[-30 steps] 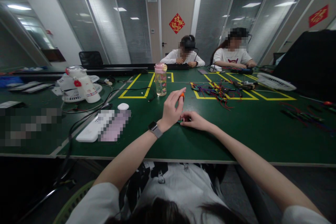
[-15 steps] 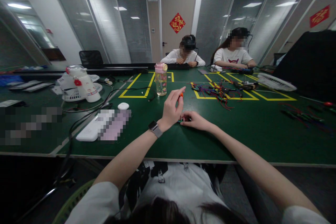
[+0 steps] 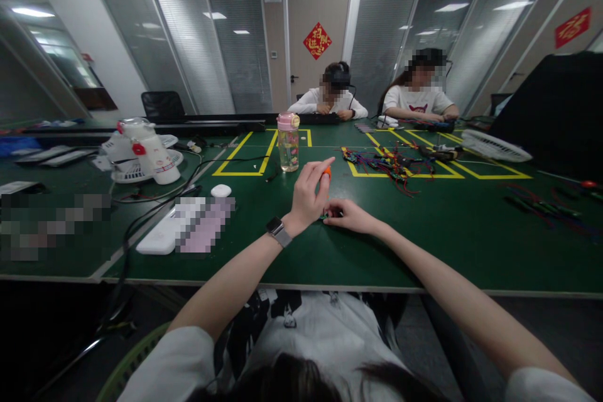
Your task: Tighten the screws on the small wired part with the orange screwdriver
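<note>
My left hand (image 3: 308,193), with a watch (image 3: 277,230) on its wrist, is raised over the green tabletop. It is closed around a thing with an orange end (image 3: 327,171); the rest is hidden by the fingers, so its kind does not show. Just right of it, my right hand (image 3: 348,216) rests low by the table surface, fingers pinched on a small green circuit board (image 3: 324,217). Most of that board lies behind my hands. Both hands are close together, the left one above the board.
Beyond my hands stands a pink-lidded bottle (image 3: 288,143). Circuit boards with tangled wires (image 3: 391,163) lie to the right. A white fan (image 3: 141,154), cables and a white case (image 3: 164,232) are on the left. Two people (image 3: 330,97) sit across the table.
A little more of the orange end shows between my left fingers, which have shifted slightly. My right hand stays at the same spot on the small board.
</note>
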Demonstrator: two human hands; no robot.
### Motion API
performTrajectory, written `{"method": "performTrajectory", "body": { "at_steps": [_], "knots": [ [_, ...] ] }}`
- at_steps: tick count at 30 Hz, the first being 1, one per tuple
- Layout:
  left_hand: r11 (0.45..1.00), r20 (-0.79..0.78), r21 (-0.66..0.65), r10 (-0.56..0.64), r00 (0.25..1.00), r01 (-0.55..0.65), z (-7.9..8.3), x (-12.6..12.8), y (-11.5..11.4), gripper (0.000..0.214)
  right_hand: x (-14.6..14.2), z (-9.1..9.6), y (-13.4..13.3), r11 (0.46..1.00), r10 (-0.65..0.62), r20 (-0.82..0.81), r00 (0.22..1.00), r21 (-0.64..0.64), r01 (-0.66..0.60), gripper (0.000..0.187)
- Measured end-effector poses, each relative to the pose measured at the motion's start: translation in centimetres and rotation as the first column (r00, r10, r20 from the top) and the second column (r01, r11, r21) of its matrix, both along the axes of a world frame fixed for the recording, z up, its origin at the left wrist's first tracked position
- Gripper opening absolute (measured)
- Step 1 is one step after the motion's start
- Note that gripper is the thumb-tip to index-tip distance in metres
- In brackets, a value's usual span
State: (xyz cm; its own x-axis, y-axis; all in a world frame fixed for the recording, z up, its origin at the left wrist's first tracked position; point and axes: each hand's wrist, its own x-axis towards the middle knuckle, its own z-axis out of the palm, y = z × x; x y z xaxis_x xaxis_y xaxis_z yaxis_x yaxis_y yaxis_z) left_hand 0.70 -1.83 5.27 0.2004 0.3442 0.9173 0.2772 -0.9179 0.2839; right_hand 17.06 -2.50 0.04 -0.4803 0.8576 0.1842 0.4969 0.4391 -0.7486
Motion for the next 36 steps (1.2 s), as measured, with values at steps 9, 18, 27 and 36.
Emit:
{"method": "performTrajectory", "body": {
  "at_steps": [9,18,27,36],
  "knots": [
    [0.996,0.039,0.030,0.081,0.996,-0.082,-0.24,0.05,0.29,0.019,0.04,-0.21,0.10,1.000,-0.015,0.002,1.000,0.008,0.015,0.016],
    [0.999,0.020,-0.004,0.035,0.999,-0.035,-0.11,0.07,0.17,0.030,0.02,-0.09,0.05,1.000,-0.018,0.011,1.000,0.014,0.018,0.016],
    [0.996,0.037,0.022,0.082,0.996,-0.083,-0.23,0.19,0.32,0.026,0.00,-0.13,0.04,1.000,-0.013,-0.003,1.000,0.005,0.013,0.015],
    [0.996,0.050,0.022,0.090,0.995,-0.092,0.02,-0.04,0.06,0.029,0.04,-0.13,0.11,1.000,-0.002,0.002,1.000,0.012,0.002,0.017]
  ]
}}
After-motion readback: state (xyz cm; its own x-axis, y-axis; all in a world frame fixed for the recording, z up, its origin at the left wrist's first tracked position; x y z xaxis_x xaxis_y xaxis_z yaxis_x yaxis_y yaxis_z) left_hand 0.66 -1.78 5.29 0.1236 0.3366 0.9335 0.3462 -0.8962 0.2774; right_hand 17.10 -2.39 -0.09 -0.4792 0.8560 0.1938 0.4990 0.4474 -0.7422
